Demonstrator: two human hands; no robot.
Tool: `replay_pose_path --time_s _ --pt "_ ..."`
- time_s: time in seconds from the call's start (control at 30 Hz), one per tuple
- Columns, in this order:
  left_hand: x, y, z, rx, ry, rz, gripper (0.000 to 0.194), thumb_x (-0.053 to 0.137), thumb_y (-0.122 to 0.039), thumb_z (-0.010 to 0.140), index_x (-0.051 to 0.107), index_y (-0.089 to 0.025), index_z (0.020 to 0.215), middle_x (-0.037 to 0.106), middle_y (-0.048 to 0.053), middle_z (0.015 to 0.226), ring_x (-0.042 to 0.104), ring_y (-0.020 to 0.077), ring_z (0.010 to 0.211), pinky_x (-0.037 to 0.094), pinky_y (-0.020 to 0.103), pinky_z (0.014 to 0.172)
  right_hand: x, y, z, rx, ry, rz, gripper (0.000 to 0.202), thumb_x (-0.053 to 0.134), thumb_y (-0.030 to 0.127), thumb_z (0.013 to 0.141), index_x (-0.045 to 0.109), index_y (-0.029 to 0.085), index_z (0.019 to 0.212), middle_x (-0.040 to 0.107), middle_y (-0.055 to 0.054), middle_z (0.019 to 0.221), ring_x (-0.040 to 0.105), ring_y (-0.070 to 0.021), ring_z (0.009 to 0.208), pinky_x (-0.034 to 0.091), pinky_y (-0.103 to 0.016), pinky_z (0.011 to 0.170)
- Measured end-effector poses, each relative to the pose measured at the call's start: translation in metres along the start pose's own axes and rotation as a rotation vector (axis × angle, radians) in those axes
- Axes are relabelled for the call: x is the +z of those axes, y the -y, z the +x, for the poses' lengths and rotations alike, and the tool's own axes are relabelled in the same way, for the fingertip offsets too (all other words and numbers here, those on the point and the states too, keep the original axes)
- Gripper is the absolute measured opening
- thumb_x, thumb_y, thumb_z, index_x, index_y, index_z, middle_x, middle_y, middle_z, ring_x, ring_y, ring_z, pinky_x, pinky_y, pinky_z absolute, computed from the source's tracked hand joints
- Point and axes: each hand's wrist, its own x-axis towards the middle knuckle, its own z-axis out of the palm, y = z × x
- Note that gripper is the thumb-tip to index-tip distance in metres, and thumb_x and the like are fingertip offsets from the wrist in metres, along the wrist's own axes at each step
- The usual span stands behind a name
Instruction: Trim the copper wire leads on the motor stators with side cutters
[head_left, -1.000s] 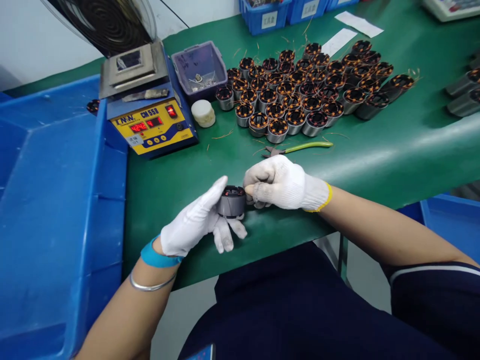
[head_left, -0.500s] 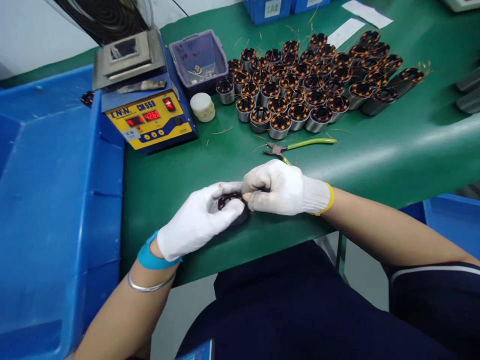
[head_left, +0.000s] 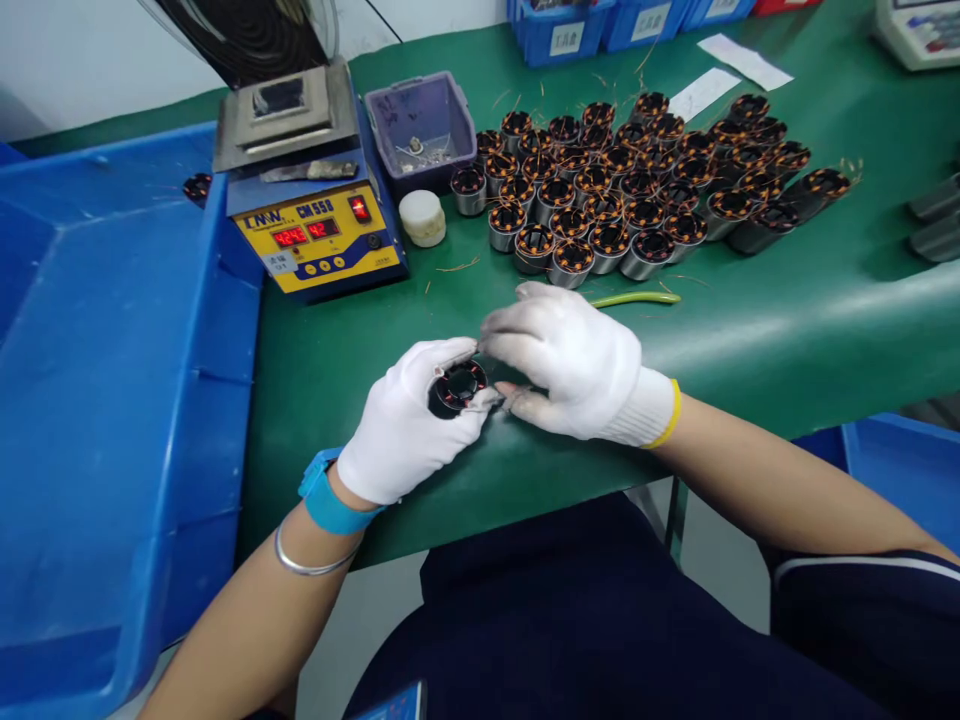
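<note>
My left hand (head_left: 412, 425), in a white glove, is wrapped round a motor stator (head_left: 459, 385). The stator is a short dark cylinder whose ring of orange-copper windings faces up. Just to the right is my right hand (head_left: 574, 365), also gloved, its fingers and thumb spread apart and nothing visible between them. Its fingertips are close to the stator's right side; whether they touch the left glove I cannot tell. Behind the right hand one green handle (head_left: 637, 298) of the cutting pliers shows, the rest being covered.
Many similar stators (head_left: 574, 258) stand grouped at the back. A blue and yellow soldering pot unit (head_left: 319, 235), a purple bin (head_left: 420, 125) and a round white tub (head_left: 422, 218) are at the left. A large blue crate (head_left: 112, 400) borders the green table (head_left: 337, 340).
My right hand has loosened from a pinch at the stator's rim and spread its fingers, now covering the pliers' jaws. In my left hand the stator's top is more exposed. The camera view has shifted slightly.
</note>
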Motion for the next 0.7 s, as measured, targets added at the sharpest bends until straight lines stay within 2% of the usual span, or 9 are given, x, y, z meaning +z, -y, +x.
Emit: replay_pose_path --time_s 0.1,0.23,0.37,0.5,0.57,0.63,0.7 --pt "0.003 -0.002 -0.001 -0.008 0.028 0.015 0.043 0.072 -0.037 0.078 0.064 -0.019 0.116 0.074 0.004 0.11 0.072 0.0206 0.098 0.058 0.032 0.089 0.003 0.005 0.003 -0.036 0.181 -0.182 0.029 0.042 0.024 0.094 0.069 0.013 0.1 0.071 -0.013 0.096 0.061 -0.0249 0.084 0.044 -0.044 0.086" --pt "-0.002 -0.002 0.004 -0.072 0.122 0.032 0.038 0.07 -0.034 0.077 0.066 -0.02 0.112 0.075 0.003 0.107 0.072 0.0198 0.096 0.058 0.032 0.09 -0.01 0.002 -0.002 0.11 0.339 -0.316 0.028 0.043 0.022 0.094 0.07 0.015 0.092 0.069 -0.01 0.086 0.059 -0.0231 0.077 0.039 -0.036 0.071" --pt "-0.01 0.0 0.01 -0.205 0.163 0.02 0.033 0.066 -0.029 0.075 0.065 -0.018 0.106 0.074 0.004 0.102 0.071 0.0203 0.09 0.058 0.033 0.087 -0.033 -0.015 -0.028 0.335 0.331 -0.339 0.033 0.041 0.032 0.096 0.07 0.017 0.101 0.07 -0.01 0.095 0.06 -0.0221 0.079 0.037 -0.033 0.068" --pt "-0.012 0.003 0.012 -0.265 0.209 0.058 0.029 0.062 -0.028 0.075 0.064 -0.019 0.102 0.072 0.004 0.097 0.07 0.0224 0.086 0.058 0.038 0.082 -0.04 -0.017 -0.056 0.587 0.257 -0.504 0.042 0.047 0.045 0.094 0.068 0.013 0.11 0.068 -0.015 0.101 0.061 -0.0291 0.085 0.04 -0.036 0.069" --pt "-0.011 0.004 0.012 -0.273 0.224 0.072 0.027 0.06 -0.028 0.075 0.063 -0.02 0.101 0.071 0.004 0.096 0.069 0.0235 0.087 0.057 0.039 0.081 -0.036 -0.01 -0.062 0.625 0.283 -0.519 0.047 0.044 0.047 0.095 0.066 0.01 0.114 0.068 -0.019 0.105 0.062 -0.0321 0.089 0.043 -0.039 0.072" --pt "-0.01 0.005 0.011 -0.281 0.232 0.091 0.024 0.059 -0.028 0.076 0.063 -0.021 0.099 0.07 0.004 0.096 0.069 0.024 0.088 0.057 0.04 0.08 -0.031 -0.003 -0.064 0.602 0.323 -0.461 0.052 0.044 0.051 0.094 0.064 0.01 0.12 0.067 -0.02 0.112 0.062 -0.0336 0.095 0.046 -0.042 0.078" --pt "-0.01 0.006 0.01 -0.298 0.233 0.105 0.023 0.058 -0.028 0.076 0.063 -0.022 0.098 0.07 0.004 0.097 0.068 0.0237 0.087 0.056 0.04 0.079 -0.027 -0.001 -0.065 0.579 0.31 -0.417 0.072 0.054 0.064 0.085 0.058 0.009 0.131 0.06 -0.023 0.128 0.058 -0.039 0.11 0.046 -0.048 0.09"
